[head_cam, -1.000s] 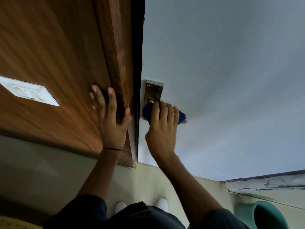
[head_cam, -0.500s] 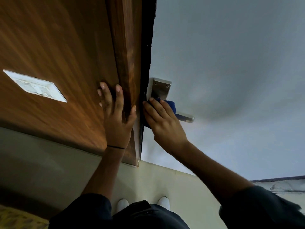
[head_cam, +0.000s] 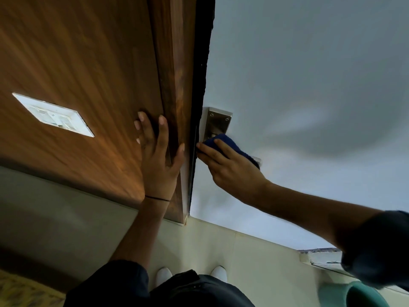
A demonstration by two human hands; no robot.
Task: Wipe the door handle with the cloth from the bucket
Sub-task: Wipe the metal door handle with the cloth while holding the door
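**STATUS: CLOTH ON DOOR HANDLE, R HAND WIPING POSN**

Right hand (head_cam: pixel 230 169): reaches in from lower right, fingers curled over blue cloth (head_cam: pixel 232 147), pressing it onto door handle (head_cam: pixel 256 160). Index fingertip extended toward door edge. Grip: closed over cloth; handle lever mostly hidden under cloth and hand, only metal tip visible at right end. Cannot tell whether fingers wrap fully round lever.

Backplate (head_cam: pixel 218 124): brushed metal, two screws visible at top, mounted on pale grey door face (head_cam: pixel 298 85) just beside door edge. Cloth covers lower part of plate.

Left hand (head_cam: pixel 158 160): flat against wooden frame (head_cam: pixel 174 85), fingers spread wide, thumb on frame's edge nearest the door. Holds nothing. Thin black band (head_cam: pixel 157 198) on wrist.

Wood panel (head_cam: pixel 77 63): left of frame, carries white switch plate (head_cam: pixel 53 115), well apart from L hand.

Bucket (head_cam: pixel 354 295): teal, bottom right corner of view, partly cut off, on floor, well apart from handle. Contents not visible.

White shoes (head_cam: pixel 163 275): at bottom centre, on pale tiled floor (head_cam: pixel 243 251).
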